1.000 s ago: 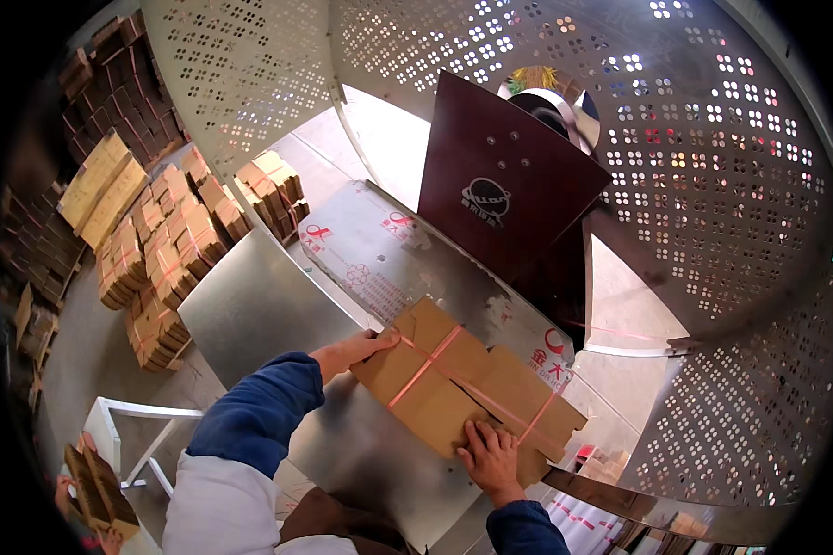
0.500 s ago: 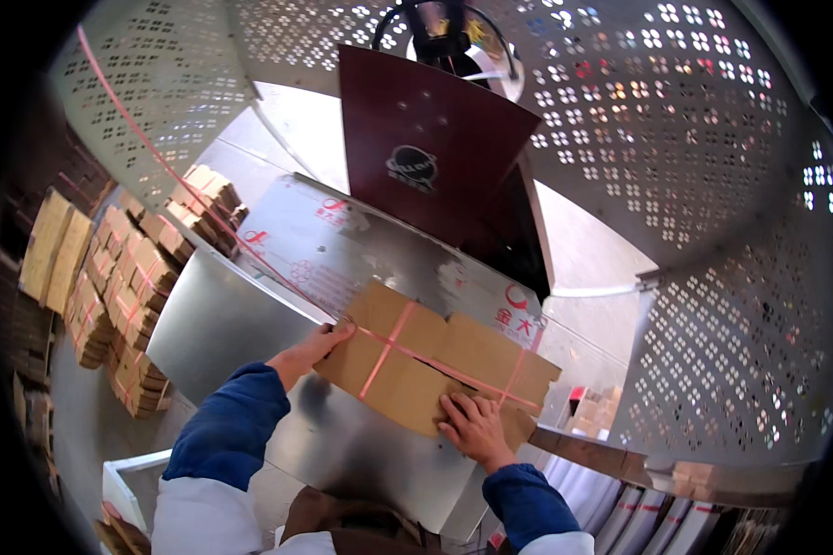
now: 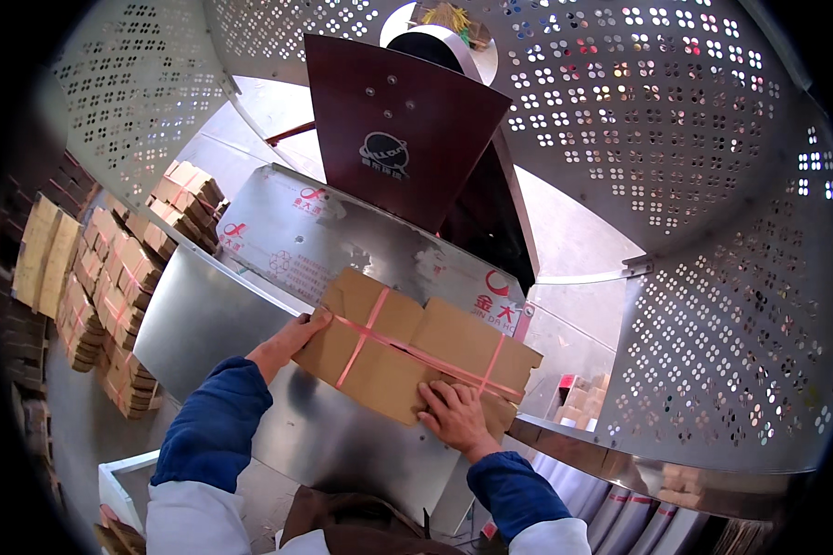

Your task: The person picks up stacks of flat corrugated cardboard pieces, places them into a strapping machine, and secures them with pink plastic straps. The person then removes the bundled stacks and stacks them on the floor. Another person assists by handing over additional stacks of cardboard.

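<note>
A flat bundle of brown folded cardboard [image 3: 379, 375] lies tilted on the metal table [image 3: 315, 425]. Pink straps [image 3: 366, 338] cross its top, one lengthwise and two across. My left hand [image 3: 292, 340] grips the bundle's left end, thumb on top and the other fingers mostly hidden. On the front part of the bundle, towards its right end, my right hand [image 3: 455, 416] rests with its fingers slightly spread on the cardboard.
Beyond the table stands a dark red machine panel [image 3: 393, 129]. Perforated metal guards [image 3: 657, 120] curve around the far and right sides. Stacks of strapped cardboard [image 3: 125, 287] fill the left floor. White rolls [image 3: 625, 518] stand at the lower right.
The pink strap that ran from the upper left down to the bundle no longer shows. The whole view has shifted slightly; both hands keep their places on the cardboard.
</note>
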`<state>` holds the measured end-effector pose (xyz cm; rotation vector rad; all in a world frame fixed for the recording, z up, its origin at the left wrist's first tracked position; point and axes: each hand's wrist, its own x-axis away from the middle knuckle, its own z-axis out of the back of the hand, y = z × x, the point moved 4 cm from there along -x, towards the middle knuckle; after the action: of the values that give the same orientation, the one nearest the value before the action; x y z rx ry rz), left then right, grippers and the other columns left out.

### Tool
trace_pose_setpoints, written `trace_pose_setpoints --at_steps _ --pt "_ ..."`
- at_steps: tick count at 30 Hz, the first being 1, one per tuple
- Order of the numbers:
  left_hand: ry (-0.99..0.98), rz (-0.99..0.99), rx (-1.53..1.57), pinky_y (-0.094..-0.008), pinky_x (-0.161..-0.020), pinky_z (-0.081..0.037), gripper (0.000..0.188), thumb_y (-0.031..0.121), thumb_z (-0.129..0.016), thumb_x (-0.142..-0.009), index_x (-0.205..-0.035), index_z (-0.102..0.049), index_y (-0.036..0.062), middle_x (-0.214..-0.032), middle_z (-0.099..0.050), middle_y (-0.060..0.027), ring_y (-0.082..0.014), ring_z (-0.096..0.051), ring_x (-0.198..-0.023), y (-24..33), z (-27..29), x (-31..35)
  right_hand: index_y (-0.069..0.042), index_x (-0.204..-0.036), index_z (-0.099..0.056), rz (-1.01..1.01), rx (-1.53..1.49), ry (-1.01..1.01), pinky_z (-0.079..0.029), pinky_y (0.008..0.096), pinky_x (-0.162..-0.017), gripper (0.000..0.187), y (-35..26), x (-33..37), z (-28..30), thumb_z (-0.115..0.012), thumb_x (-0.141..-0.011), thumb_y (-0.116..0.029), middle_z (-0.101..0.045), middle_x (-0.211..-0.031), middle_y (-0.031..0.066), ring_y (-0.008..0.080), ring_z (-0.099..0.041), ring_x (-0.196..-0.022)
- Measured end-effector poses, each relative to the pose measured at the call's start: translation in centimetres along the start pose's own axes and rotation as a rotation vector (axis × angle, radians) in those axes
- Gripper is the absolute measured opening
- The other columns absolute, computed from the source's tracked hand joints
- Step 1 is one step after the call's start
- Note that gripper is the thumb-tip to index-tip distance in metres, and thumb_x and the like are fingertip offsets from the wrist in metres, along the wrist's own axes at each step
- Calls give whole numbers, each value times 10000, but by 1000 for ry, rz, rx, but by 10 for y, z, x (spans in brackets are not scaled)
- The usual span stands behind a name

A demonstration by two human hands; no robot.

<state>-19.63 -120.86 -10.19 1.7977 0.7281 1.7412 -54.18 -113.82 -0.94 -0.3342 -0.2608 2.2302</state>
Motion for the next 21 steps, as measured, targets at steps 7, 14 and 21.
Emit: trace_pose_setpoints --at_steps 7,14,21 --pt "-9 -31 60 -328 -963 -442 804 493 -673 -862 -1401 -382 -28 -1276 -567 -109 -192 -562 -1126 2 0 -2 -180 -1292 -582 27 19 36 -395 385 -881 509 -1 -3 5 -629 -851 -430 -546 -1200 10 211 -494 -1055" --pt "-58 -28 0 -314 -1020 -398 702 466 -563 -947 -1430 -375 -7 -1342 -534 -90 -178 -508 -1214 8 -6 5 -181 -1296 -582 0 -53 30 -392 415 -935 518 1 0 8 -657 -832 -399 -551 -1223 33 244 -499 -1081" --pt "-152 -68 51 -331 -996 -426 747 473 -636 -901 -1417 -366 6 -1299 -552 -93 -189 -534 -1171 -2 -2 -7 3 -1361 -450 -710 151 620 -320 509 -1069 634 81 34 18 -674 -855 -307 -505 -1304 268 421 -418 -1283"
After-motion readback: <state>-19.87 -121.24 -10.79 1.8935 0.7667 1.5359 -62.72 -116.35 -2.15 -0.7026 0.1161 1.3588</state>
